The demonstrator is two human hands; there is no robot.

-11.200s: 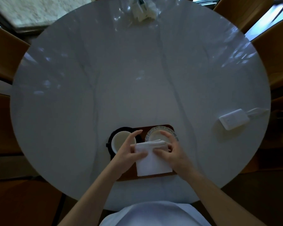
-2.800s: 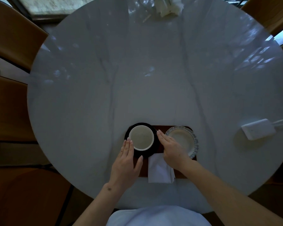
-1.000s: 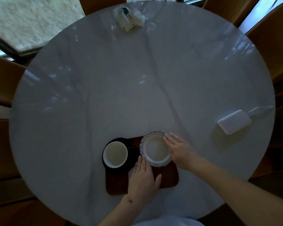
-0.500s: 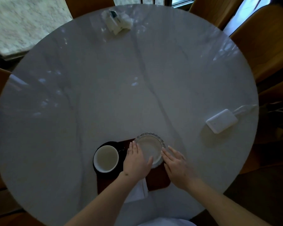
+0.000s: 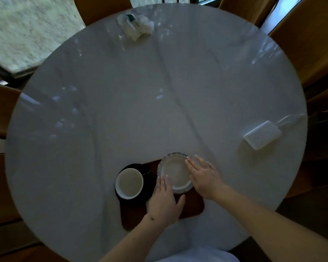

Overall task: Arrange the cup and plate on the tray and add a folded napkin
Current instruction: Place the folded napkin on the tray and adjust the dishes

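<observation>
On the round marble table (image 5: 140, 110), a dark wooden tray (image 5: 192, 207) lies near the edge closest to the person. A white cup (image 5: 129, 183) stands on a black saucer (image 5: 149, 188) at the tray's far-left corner, the saucer overhanging the tray's left edge onto the table. Just to its right, a pale plate (image 5: 175, 173) with a fluted rim sits at the tray's far-right corner, its far rim reaching beyond the tray's far edge. The left hand (image 5: 164, 203) lies flat over the middle of the tray, fingers together and extended, fingertips touching the plate's near-left rim; it grips nothing. The right hand (image 5: 204, 176) rests with fingers loosely spread against the plate's right rim, fingertips lying on the rim, also not closed around anything. The napkin cannot be made out; the left hand covers the part of the tray beneath it. Toward the table's right edge lies a white rectangular box (image 5: 261, 135) with a cable, and at the far edge sits a crumpled white packet (image 5: 134, 26). Brown chairs (image 5: 307, 40) surround the table.
</observation>
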